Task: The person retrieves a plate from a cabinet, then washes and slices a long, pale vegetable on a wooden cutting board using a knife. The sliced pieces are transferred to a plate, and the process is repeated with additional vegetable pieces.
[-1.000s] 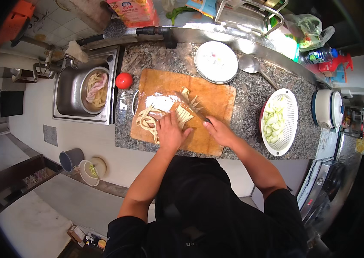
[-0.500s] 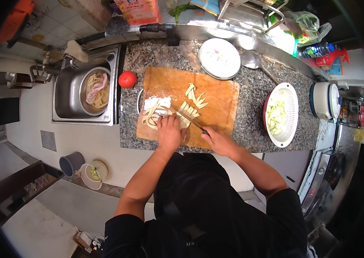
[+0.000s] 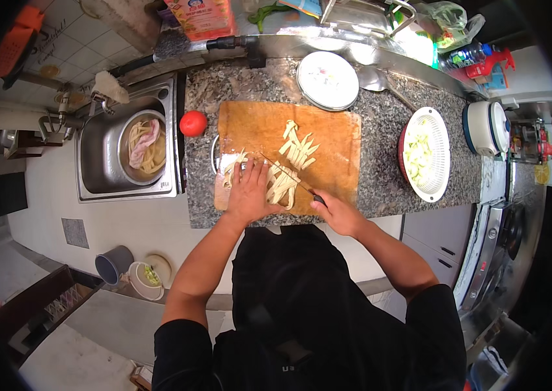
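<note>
The right hand [image 3: 339,216] has its grip closed around the black handle of a long, narrow-bladed knife [image 3: 293,178], whose blade slants up and left across the wooden board. The left hand [image 3: 249,190] lies flat, fingers extended and grip not closed, over pale yellow, ribbon-like food strips [image 3: 282,186] that show on both sides of it.

The strips look light, soft and bendy, probably a little slippery; they seem best held as a bundle, pressed from above with fingertips tucked away from the edge. The knife should be stiff and is best held by its handle alone.

Beneath lies the rectangular, orange-brown cutting board [image 3: 336,132], on a speckled grey stone tabletop [image 3: 380,186]. A round red tomato [image 3: 193,123] sits left of it, a white oval plastic colander [image 3: 443,156] to the right.
</note>
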Action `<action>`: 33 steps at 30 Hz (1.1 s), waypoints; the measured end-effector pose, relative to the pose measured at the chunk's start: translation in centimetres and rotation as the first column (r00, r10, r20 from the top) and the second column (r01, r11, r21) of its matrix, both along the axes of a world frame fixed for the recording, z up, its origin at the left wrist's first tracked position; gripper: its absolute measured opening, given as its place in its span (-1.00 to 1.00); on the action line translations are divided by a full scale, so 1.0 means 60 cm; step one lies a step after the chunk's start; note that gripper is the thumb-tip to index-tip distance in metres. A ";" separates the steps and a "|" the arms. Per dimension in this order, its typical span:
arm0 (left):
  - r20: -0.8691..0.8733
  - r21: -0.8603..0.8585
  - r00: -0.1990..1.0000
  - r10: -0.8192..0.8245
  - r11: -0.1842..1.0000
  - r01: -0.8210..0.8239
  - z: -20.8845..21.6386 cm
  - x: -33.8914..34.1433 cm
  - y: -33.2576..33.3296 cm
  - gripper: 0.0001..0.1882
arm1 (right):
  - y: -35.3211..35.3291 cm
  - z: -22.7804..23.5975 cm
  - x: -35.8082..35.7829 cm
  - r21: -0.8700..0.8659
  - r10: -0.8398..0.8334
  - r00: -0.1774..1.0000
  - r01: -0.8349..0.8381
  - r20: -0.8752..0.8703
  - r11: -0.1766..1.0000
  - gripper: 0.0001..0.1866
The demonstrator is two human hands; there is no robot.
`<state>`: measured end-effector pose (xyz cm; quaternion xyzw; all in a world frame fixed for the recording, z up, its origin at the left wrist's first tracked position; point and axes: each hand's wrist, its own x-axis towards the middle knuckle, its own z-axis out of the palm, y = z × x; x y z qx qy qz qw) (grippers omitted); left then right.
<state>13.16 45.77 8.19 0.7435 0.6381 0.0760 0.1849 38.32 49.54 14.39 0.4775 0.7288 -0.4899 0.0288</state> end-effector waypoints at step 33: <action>0.133 0.285 0.991 -0.008 0.958 -0.030 -0.028 0.053 0.006 -0.85 | -0.083 -0.038 0.101 -0.106 -0.416 0.899 0.404 -0.138 0.908 -0.50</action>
